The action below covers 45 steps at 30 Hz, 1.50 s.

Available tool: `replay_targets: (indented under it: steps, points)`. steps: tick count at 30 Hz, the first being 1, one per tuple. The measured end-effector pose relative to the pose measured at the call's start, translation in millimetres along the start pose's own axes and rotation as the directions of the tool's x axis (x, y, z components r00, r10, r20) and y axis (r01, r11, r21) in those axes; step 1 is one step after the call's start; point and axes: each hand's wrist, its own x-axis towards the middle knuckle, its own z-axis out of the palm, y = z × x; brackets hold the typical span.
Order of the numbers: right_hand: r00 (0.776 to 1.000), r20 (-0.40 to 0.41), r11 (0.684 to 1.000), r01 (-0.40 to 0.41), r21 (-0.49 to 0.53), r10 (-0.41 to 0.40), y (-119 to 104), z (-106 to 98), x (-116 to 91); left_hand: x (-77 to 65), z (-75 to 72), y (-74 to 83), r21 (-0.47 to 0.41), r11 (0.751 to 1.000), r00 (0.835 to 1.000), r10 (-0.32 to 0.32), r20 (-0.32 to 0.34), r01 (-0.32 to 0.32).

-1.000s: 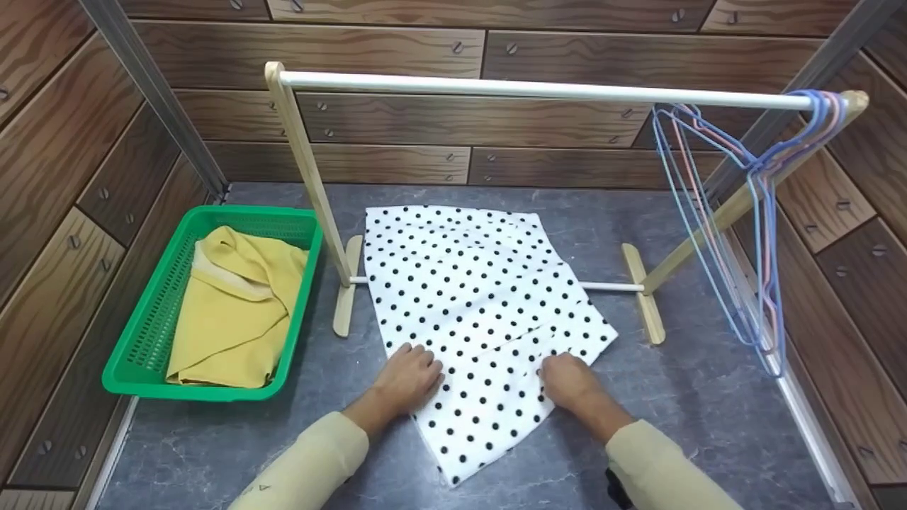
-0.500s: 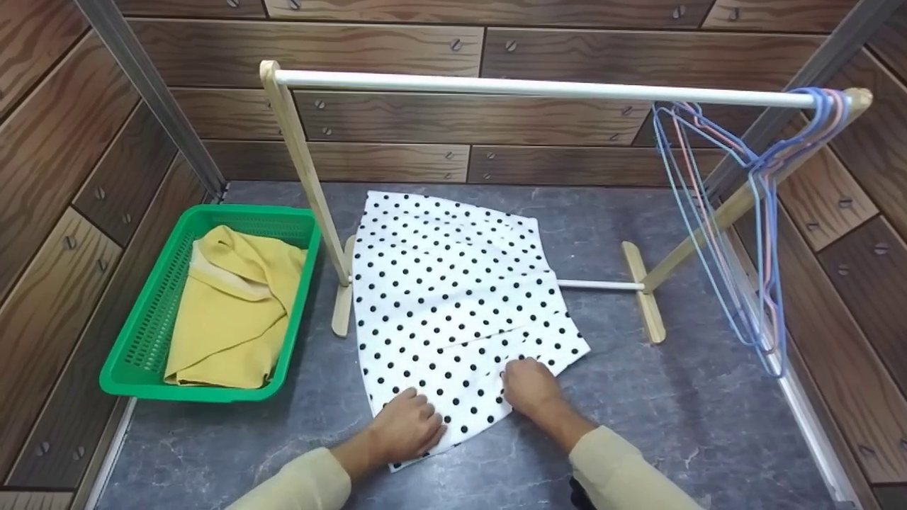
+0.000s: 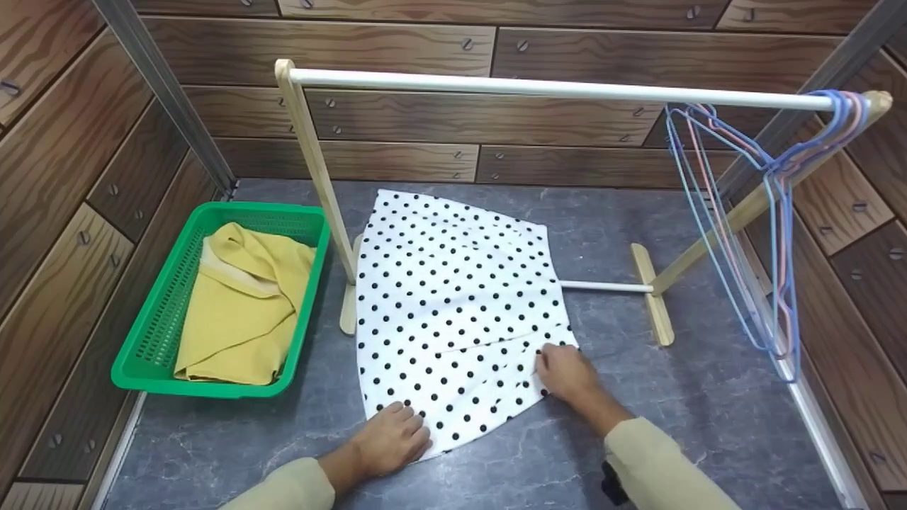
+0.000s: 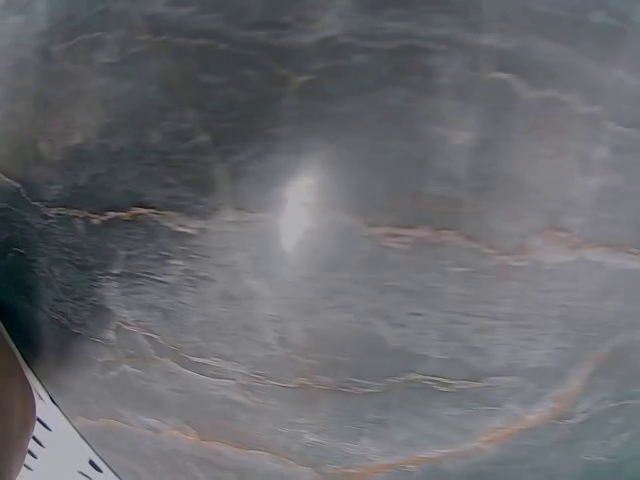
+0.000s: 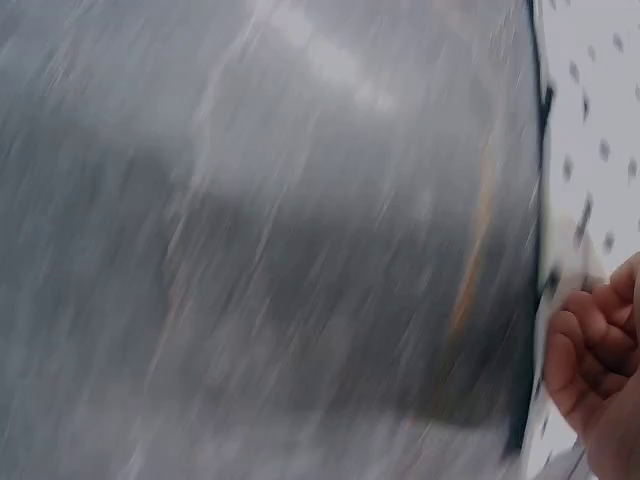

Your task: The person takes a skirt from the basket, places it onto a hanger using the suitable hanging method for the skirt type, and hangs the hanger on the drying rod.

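A white cloth with black polka dots (image 3: 460,304) lies spread on the grey marbled floor; its exact kind is not plain. My left hand (image 3: 392,439) grips its near left corner, fingers curled over the edge. On the right edge, near the lower right corner, my right hand (image 3: 569,372) holds the fabric with bent fingers. The right wrist view has those curled fingers (image 5: 595,340) against the dotted fabric. Only a sliver of the left hand and a cloth corner (image 4: 65,450) enter the left wrist view. Both thumbs are mostly hidden from the head view.
A clothes rack (image 3: 560,86) of wood and white rods stands behind, its lower bar passing under the cloth. Several blue and pink hangers (image 3: 783,177) hang at its right end. At left, a green basket (image 3: 127,382) holds a folded yellow garment (image 3: 241,319). Wood-patterned walls surround the floor.
The cloth's near end has swung left and its near edge is spread wider. My left hand has moved nearer and leftward; my right hand shifted left, then back right.
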Motion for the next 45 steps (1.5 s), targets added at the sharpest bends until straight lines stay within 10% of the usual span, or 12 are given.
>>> replay_targets:
  steps: [8,18,24,29,36,45]
  points:
    - [0.976,0.036,0.973,0.215,-0.084,-0.213,45,-5,-9,-5.1,-0.5,-2.1,-0.007,1.000,0.999,0.010,-0.038,-0.010]
    - [0.952,0.183,0.956,0.268,-0.120,-0.244,43,-8,3,0.0,-9.7,-11.1,-0.029,0.997,0.991,0.068,0.117,-0.065]
    - [0.943,0.216,0.954,0.280,-0.105,-0.253,41,-8,10,30.4,-15.1,-31.8,0.063,0.988,0.981,-0.150,0.121,0.143]
    - [0.942,0.234,0.959,0.268,-0.097,-0.240,38,-8,13,49.4,-13.8,-49.2,0.215,0.901,0.905,-0.407,0.121,0.376]
    - [0.942,0.238,0.959,0.265,-0.098,-0.236,36,-6,11,41.0,2.3,-51.0,0.241,0.736,0.723,-0.673,0.158,0.633]
    - [0.952,0.226,0.965,0.236,-0.114,-0.206,42,-3,9,37.9,9.0,-48.7,0.183,0.724,0.705,-0.690,0.164,0.665]
